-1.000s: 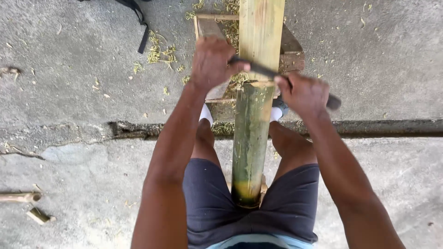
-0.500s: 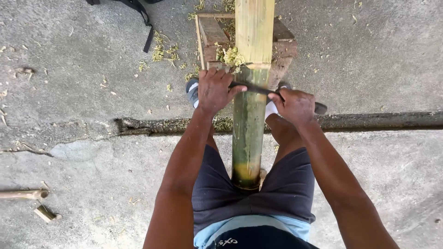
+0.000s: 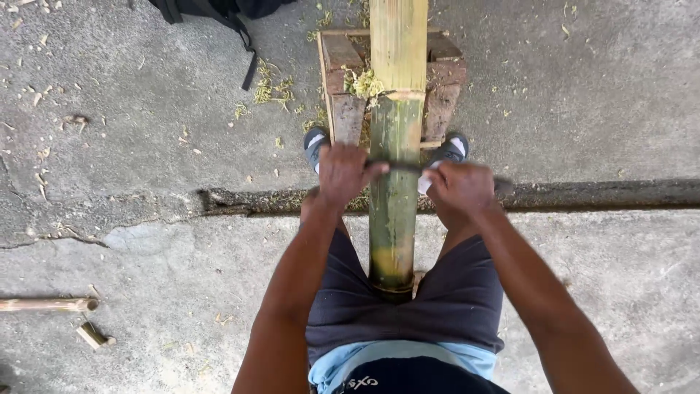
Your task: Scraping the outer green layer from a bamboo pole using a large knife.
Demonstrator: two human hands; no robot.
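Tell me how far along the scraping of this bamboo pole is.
Done: the far stretch of the bamboo pole is pale and stripped, with shavings heaped on the wooden stand. In hand: left hand and right hand hold a dark blade across the pole. Left: the green stretch from the node down to the lap.

Green bamboo pole [image 3: 394, 197], its far half stripped pale, runs lengthwise between both hands; dark blade [image 3: 399, 166] lies crosswise on it, gripped at both ends.
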